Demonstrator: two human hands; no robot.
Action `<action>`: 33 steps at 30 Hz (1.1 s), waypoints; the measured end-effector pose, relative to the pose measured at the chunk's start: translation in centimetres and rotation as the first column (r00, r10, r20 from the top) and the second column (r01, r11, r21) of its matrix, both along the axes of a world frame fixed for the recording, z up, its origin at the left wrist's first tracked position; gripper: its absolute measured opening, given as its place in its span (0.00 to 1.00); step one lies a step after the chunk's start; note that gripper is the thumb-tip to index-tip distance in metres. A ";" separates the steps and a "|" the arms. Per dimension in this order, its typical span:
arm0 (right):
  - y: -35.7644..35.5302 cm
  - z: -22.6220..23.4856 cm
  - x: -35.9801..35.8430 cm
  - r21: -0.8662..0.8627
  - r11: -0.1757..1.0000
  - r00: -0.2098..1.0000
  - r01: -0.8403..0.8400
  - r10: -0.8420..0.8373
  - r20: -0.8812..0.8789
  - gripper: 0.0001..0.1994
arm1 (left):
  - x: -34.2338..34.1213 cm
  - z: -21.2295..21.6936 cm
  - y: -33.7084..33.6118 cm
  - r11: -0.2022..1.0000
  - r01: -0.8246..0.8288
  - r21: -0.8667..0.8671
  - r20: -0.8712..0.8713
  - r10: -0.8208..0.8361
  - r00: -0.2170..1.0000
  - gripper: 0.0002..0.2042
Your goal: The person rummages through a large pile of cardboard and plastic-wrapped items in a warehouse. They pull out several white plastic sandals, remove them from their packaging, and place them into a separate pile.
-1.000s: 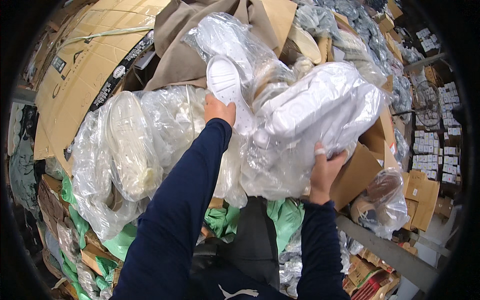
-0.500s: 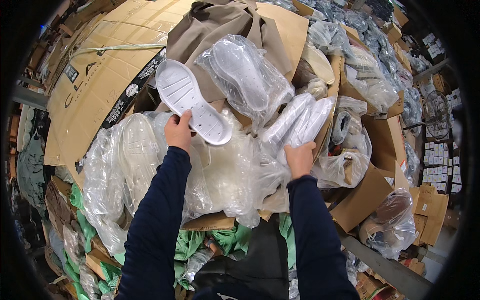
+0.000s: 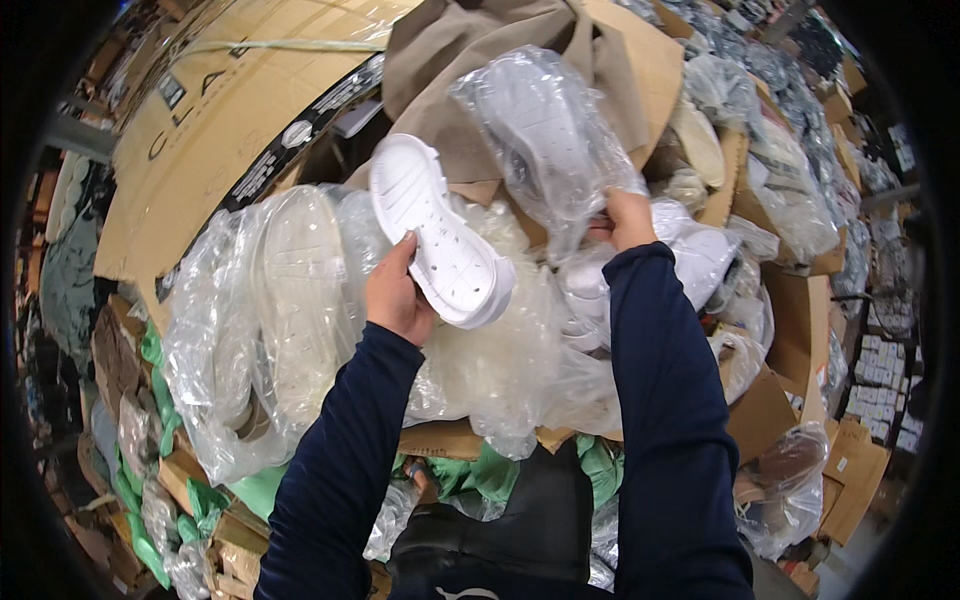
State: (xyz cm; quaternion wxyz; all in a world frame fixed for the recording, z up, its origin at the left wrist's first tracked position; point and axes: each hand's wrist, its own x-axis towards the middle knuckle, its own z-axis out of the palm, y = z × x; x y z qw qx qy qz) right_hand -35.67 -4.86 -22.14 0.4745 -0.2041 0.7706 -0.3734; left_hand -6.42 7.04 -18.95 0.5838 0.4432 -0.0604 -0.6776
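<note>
My left hand (image 3: 398, 298) holds a white shoe sole (image 3: 432, 225) near its middle. The sole is tilted, with ridges at the far end and small holes at the near end. My right hand (image 3: 627, 218) is closed on the near edge of a clear plastic bag (image 3: 540, 125), its fingertips partly hidden. Another white sole shows through that bag. Beside my right wrist lie more white soles (image 3: 698, 250) in clear plastic, partly covered by my forearm. Below my left hand, cream-coloured bagged soles (image 3: 305, 260) lie on the heap.
A large cardboard sheet (image 3: 240, 110) rises at the far left. Brown fabric (image 3: 425, 55) drapes behind the bagged sole. To the right stand open cardboard boxes (image 3: 795, 320) and more bagged goods. Green plastic bags (image 3: 490, 475) lie below the heap's near edge.
My right hand has moved up from the white soles at right to the bagged sole's near edge. My left hand has turned the loose sole and shows its side. The view has shifted.
</note>
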 end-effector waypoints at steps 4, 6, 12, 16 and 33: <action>0.7 -0.5 0.7 -0.631 0.754 0.879 0.186 0.160 0.450 0.13 | 0.8 1.8 0.2 0.999 0.019 0.033 -0.182 -0.013 0.983 0.19; 1.8 -0.5 1.3 -0.545 0.696 0.503 0.468 0.298 0.811 0.18 | 0.8 3.1 0.2 0.997 0.012 0.079 -0.169 0.002 0.986 0.17; 2.0 -5.3 2.7 -0.240 0.752 0.522 -0.614 0.159 -0.838 0.21 | 1.1 6.7 0.6 0.995 -0.045 0.085 -0.178 0.059 0.982 0.15; 1.9 -8.1 1.1 -0.376 0.712 0.625 -0.593 0.114 -0.772 0.22 | 2.1 7.7 0.6 0.994 -0.030 0.108 -0.088 0.040 0.995 0.17; 12.5 4.0 -5.5 -0.079 0.935 0.620 -0.346 0.164 -0.768 0.23 | -0.5 4.8 6.4 0.953 0.285 0.104 0.367 -0.303 0.880 0.22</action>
